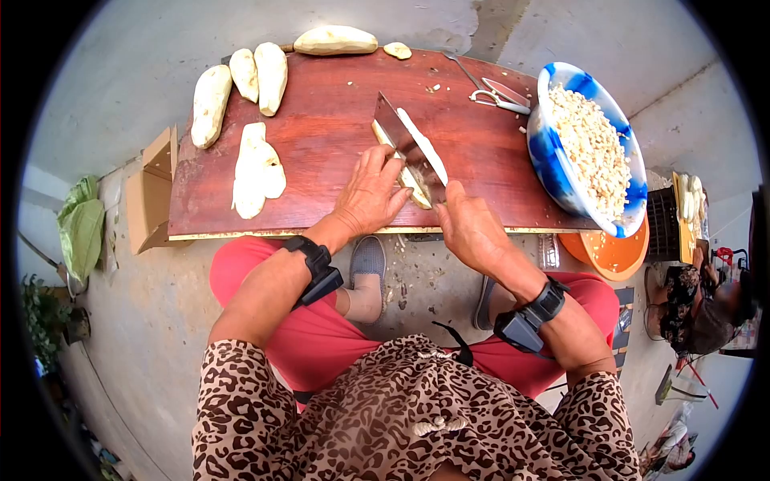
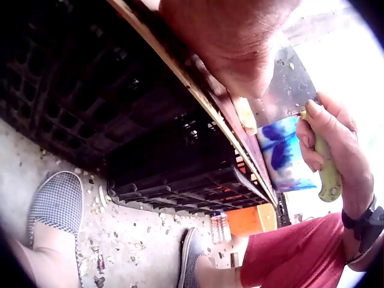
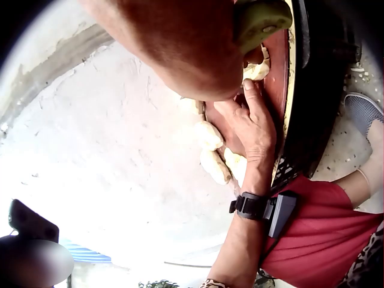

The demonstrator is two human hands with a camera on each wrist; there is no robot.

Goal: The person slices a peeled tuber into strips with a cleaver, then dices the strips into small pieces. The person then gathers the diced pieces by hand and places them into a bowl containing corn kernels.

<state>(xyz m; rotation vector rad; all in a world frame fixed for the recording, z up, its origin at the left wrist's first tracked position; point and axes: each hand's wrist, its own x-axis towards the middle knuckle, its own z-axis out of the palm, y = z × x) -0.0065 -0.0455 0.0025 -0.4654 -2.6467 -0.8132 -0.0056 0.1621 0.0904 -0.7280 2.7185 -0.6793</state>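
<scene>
In the head view, the right hand [image 1: 473, 228] grips a cleaver [image 1: 407, 144] whose green handle [image 2: 326, 162] shows in the left wrist view. The blade stands on edge at a long pale peeled root piece [image 1: 415, 189]. The left hand [image 1: 370, 188] holds that piece from the left, its bent fingers close to the blade and its thumb near the lower end. A thin white slice [image 1: 423, 147] is against the blade's right face. Cut slices [image 1: 257, 172] lie on the red wooden board [image 1: 321, 104], left of the left hand. The blade's lower edge is partly hidden.
Whole peeled roots [image 1: 210, 106] line the board's far left edge. At the right are a peeler [image 1: 499, 99] and a blue-white basin [image 1: 543, 152] full of chopped pieces. An orange bowl [image 1: 618, 255] sits below. Black crates [image 2: 156, 156] stand under the board; a cardboard box [image 1: 151, 192] is left.
</scene>
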